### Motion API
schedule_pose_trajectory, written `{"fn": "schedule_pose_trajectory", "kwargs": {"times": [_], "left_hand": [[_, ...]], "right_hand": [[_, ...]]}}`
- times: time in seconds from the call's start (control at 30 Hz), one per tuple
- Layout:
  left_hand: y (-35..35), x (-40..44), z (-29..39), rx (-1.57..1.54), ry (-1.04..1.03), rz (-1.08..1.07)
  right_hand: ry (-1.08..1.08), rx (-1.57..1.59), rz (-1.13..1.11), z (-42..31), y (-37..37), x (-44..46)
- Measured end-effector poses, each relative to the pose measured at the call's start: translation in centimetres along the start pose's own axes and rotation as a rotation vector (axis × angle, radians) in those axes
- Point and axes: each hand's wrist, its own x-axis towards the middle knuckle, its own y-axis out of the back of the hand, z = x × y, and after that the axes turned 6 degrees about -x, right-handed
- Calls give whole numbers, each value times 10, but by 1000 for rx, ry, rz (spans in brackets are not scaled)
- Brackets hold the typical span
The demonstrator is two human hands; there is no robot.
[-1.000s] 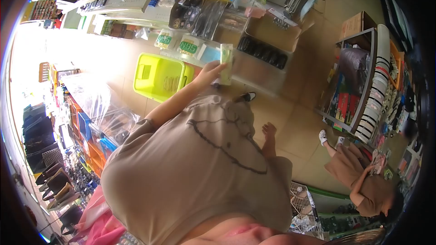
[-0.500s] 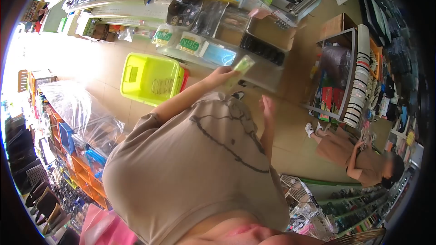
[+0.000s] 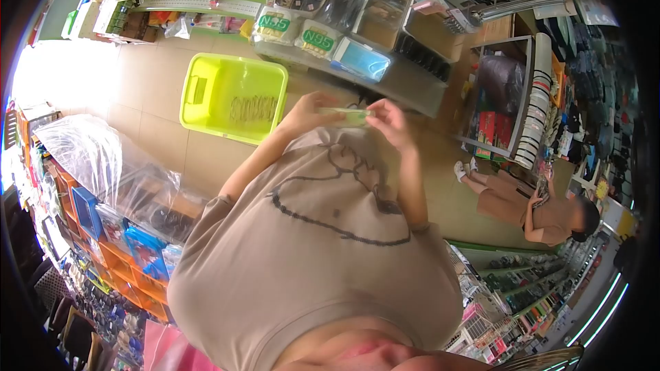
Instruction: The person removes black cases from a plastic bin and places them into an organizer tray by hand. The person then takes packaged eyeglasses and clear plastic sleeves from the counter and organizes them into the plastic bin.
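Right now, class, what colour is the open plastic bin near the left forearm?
The bin is bright yellow-green, showing best in the head view.

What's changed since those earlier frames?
The left hand has drawn the pale green packet toward the shirt and turned it crosswise; the right hand, empty before, has come up to grip its other end. Unchanged: left hand's hold, lime bin, N95 packs.

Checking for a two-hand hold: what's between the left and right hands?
A slim, pale-green package, spanning the gap between the left hand and the right hand, with fingers at both its ends. Shows in the head view.
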Motion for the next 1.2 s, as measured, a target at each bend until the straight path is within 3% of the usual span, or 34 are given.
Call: {"fn": "schedule_pose_trajectory", "kwargs": {"times": [0.07, 0.17, 0.3, 0.4, 0.63, 0.8, 0.9, 1.2], "left_hand": [[11, -17, 14, 84, -11, 121], [20, -23, 14, -526, 105, 333], [56, -27, -12, -807, -3, 393], [76, -40, -22, -805, 48, 496], [90, -47, -41, -908, 26, 706], [78, -47, -31, -933, 62, 799], [79, -45, -29, -916, 83, 847], [76, -29, -31, -908, 171, 906]], "right_hand": [[-27, -22, -55, -2, -10, 6], [-40, 71, 21, 2, -15, 26], [-68, 92, 248, 9, 9, 79], [-136, -147, 443, 11, 33, 135], [-254, -184, 225, 13, 74, 277], [-261, -66, 68, 60, 104, 362], [-419, -318, 127, 66, 110, 375], [-374, -358, 14, 62, 128, 381]]}}
